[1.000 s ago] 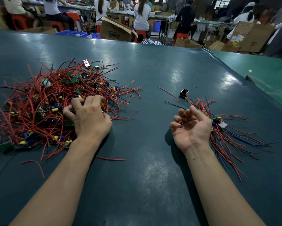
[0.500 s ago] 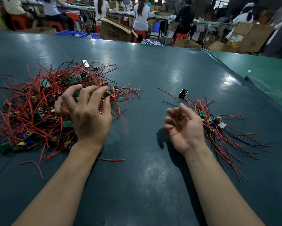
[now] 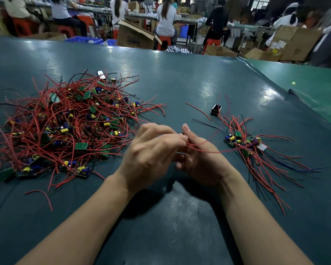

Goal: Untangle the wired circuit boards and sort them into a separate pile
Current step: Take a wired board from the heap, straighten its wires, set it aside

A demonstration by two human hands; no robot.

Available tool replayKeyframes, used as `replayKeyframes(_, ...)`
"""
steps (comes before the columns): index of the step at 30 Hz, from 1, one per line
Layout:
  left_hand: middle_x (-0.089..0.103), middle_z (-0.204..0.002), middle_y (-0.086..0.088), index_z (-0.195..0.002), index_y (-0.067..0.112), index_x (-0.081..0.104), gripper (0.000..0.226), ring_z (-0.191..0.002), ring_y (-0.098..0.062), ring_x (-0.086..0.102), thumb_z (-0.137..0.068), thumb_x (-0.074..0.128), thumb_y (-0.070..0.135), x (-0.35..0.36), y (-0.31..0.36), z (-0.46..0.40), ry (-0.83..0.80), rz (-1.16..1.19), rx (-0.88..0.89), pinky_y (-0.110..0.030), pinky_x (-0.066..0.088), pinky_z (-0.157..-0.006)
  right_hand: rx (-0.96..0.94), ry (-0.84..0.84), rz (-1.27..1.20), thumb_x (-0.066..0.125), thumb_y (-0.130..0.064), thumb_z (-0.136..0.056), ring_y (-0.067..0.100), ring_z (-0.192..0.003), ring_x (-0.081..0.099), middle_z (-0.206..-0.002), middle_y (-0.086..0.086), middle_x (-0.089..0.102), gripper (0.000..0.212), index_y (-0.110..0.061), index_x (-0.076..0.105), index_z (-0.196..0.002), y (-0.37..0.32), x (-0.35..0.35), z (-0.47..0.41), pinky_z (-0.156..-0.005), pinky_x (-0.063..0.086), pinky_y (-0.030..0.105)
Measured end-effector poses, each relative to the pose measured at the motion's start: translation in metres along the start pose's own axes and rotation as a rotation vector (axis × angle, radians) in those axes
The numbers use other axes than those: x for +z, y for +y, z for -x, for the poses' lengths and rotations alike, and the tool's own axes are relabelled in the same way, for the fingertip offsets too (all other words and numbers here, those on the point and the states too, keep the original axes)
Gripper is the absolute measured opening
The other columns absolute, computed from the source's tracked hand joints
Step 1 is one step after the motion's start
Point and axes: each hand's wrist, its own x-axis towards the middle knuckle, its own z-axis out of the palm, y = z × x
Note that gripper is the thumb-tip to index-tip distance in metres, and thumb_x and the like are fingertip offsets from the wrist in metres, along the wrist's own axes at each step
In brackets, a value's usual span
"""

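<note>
On dark green table (image 3: 180, 77), left hand (image 3: 151, 153) and right hand (image 3: 201, 159) together, pinching one red wire (image 3: 202, 151), between big tangled pile (image 3: 69, 127) at left and small sorted pile (image 3: 245, 144) at right.

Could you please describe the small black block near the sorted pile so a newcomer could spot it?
Start at the smaller bundle of red-wired green circuit boards on the right. At its far tip stands a small black boxy component. Unlike its neighbours, it is plain black and sits apart.
</note>
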Motion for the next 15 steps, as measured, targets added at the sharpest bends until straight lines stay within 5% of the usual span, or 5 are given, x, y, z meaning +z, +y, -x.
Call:
replayKeyframes(7,0.068,-0.115,-0.001,-0.086,0.012,0.072,0.009,-0.096,-0.027,0.059,-0.083,0.072,0.004,0.0005,0.002,0.0042,-0.019,-0.114,-0.034,-0.044,0.048,-0.083,-0.197,0.012,-0.236,0.067,-0.019,-0.08,0.011,-0.072,0.061,-0.084,0.002,0.065,0.014,-0.011,0.065,-0.092,0.0,-0.006,0.0017,-0.066,0.047,0.025)
replayKeyframes(15,0.067,-0.088,0.0,-0.1,0.008,0.069,0.026,-0.076,-0.016,0.062,-0.079,0.079,0.019,0.0003,-0.0031,0.0044,-0.085,0.214,-0.605,-0.027,0.049,-0.07,-0.366,0.186,-0.215,0.067,-0.007,-0.073,0.013,-0.07,0.07,-0.077,0.004,0.072,0.013,-0.015,0.078,-0.074,0.0016,-0.0039,-0.0045,-0.059,0.057,0.023)
